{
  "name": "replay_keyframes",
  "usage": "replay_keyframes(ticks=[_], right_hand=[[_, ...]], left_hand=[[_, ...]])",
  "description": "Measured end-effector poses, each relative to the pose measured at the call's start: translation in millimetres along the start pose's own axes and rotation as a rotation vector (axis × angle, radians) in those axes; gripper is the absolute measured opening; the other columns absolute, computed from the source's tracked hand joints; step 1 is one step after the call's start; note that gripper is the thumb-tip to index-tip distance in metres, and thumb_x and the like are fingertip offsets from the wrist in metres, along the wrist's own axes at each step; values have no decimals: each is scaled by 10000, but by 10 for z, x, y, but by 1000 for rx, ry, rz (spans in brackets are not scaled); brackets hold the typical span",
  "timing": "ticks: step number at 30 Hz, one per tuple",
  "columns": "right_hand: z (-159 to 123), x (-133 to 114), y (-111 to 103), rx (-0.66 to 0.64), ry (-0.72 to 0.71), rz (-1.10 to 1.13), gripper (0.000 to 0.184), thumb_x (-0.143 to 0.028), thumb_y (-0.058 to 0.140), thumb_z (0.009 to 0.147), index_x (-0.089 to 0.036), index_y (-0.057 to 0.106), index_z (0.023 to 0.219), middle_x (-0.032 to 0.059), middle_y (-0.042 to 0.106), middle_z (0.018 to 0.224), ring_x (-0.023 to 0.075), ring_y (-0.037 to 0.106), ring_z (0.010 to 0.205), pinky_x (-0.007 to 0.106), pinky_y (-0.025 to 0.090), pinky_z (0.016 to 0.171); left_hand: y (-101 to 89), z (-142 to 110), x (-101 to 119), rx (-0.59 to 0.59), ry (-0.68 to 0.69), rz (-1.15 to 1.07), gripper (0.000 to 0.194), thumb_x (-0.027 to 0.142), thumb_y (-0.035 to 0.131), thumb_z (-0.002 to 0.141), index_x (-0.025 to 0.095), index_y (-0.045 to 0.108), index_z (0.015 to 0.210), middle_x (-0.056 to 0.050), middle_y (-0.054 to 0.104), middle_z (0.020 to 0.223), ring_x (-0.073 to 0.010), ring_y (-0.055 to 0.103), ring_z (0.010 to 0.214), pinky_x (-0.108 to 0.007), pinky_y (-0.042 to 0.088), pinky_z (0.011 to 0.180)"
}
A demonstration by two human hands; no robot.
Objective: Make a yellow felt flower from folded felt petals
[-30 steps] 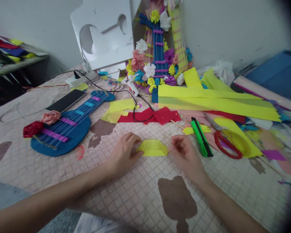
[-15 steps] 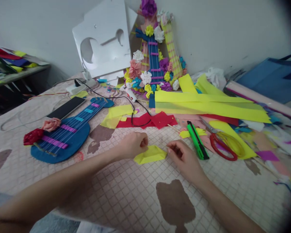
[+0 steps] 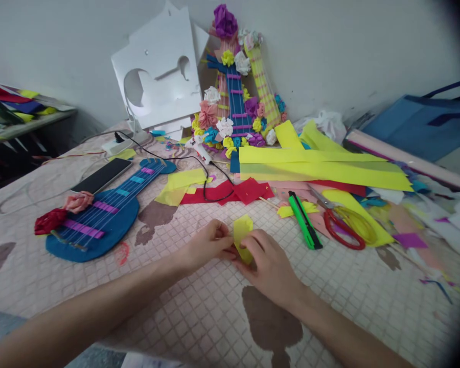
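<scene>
A small folded piece of yellow crepe paper [image 3: 242, 228] is held up on end just above the table. My right hand [image 3: 270, 268] is closed on its right side, fingertips pressed to its face. From the left, my left hand [image 3: 210, 244] pinches at its lower left edge, and the two hands meet there. A green box cutter [image 3: 304, 220] lies to the right of my right hand. Beyond it rest red-handled scissors [image 3: 345, 230]. Left of my hands lies a blue craft guitar [image 3: 111, 214] with strings, purple strips and two paper roses.
Long yellow paper strips [image 3: 322, 163] and scraps cover the right side. Red paper [image 3: 214, 193] lies ahead, crossed by the black cord of a white glue gun [image 3: 199, 149]. A phone [image 3: 101, 175] sits behind the guitar. Flower-covered guitars [image 3: 239, 102] lean on the wall.
The yellow paper has turned from lying flat to standing on end. My right hand has moved left and closed on it, meeting my left hand. The view has shifted slightly.
</scene>
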State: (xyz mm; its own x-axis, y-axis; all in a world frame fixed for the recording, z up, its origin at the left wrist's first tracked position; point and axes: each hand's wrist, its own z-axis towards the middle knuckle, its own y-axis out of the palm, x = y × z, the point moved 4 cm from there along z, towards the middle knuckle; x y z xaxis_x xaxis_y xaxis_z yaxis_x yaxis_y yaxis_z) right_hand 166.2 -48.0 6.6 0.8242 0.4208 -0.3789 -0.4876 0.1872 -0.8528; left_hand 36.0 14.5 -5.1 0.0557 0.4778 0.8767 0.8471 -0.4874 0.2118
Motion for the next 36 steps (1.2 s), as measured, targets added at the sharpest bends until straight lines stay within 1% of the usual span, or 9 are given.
replay_keyframes(ticks=[3, 6, 9, 13, 19, 27, 30, 33, 36], right_hand=[[-24, 40, 4, -16, -2, -73, 57, -134, 528, 840, -181, 536, 872, 75, 537, 902, 214, 531, 833, 364, 482, 715], [-45, 82, -37, -13, -18, -103, 112, -105, 476, 863, -183, 553, 836, 70, 549, 862, 206, 541, 795, 359, 484, 698], [-55, 114, -75, -17, -28, -112, 152, -103, 440, 883, -194, 552, 836, 66, 559, 850, 205, 549, 795, 366, 487, 705], [-56, 180, -153, 40, -35, -46, 161, -124, 400, 915, -209, 535, 891, 67, 576, 884, 198, 557, 826, 355, 495, 719], [-63, 358, -260, 48, -148, 24, 125, -128, 425, 910, -212, 517, 920, 62, 596, 909, 194, 544, 864, 359, 483, 768], [-76, 395, -202, -71, -201, -159, 150, -118, 472, 872, -198, 598, 886, 80, 602, 916, 223, 530, 862, 407, 472, 776], [-78, 398, -198, -59, -190, -147, 184, -88, 474, 854, -193, 625, 855, 93, 609, 931, 226, 540, 874, 406, 490, 768], [-81, 406, -204, -46, -182, -114, 188, -75, 483, 845, -184, 629, 889, 110, 615, 1040, 246, 541, 985, 437, 489, 831], [-84, 402, -200, -67, -204, -44, 212, -82, 481, 851, -207, 626, 944, 80, 647, 1048, 237, 555, 1024, 453, 485, 874]], left_hand=[[-39, -45, 3, -25, 140, 148, 182, 77, 498, 761, 186, 380, 848, -6, 615, 815, -124, 650, 751, -305, 532, 725], [-135, -30, 115, 56, 425, 618, 214, 37, 483, 720, 180, 446, 875, -28, 601, 859, -149, 607, 757, -319, 512, 674], [-145, 48, 271, 152, 768, 1102, 331, -8, 486, 686, 178, 515, 958, -67, 569, 1005, -207, 547, 950, -392, 474, 809], [-79, 259, 362, 30, 993, 1311, 308, 34, 511, 757, 172, 545, 1030, -86, 558, 1102, -211, 511, 1034, -384, 423, 872], [-55, 340, 382, -46, 1117, 1436, 130, 158, 470, 894, 188, 595, 914, -47, 631, 1037, -176, 538, 973, -368, 345, 905], [-59, -60, 279, 41, 1166, 1716, 224, 146, 373, 948, 190, 586, 894, -24, 646, 913, -164, 540, 881, -458, 277, 999], [-79, -140, 217, 36, 1143, 1687, 194, 151, 390, 943, 196, 577, 955, -38, 644, 965, -168, 549, 918, -462, 297, 998], [-130, -111, 205, 56, 1109, 1551, 158, 144, 431, 920, 180, 555, 1012, -88, 600, 1161, -207, 519, 1083, -453, 327, 992], [-163, -26, 190, -68, 1057, 1400, 149, 143, 434, 914, 166, 559, 992, -99, 605, 1171, -198, 534, 1090, -408, 376, 964]])
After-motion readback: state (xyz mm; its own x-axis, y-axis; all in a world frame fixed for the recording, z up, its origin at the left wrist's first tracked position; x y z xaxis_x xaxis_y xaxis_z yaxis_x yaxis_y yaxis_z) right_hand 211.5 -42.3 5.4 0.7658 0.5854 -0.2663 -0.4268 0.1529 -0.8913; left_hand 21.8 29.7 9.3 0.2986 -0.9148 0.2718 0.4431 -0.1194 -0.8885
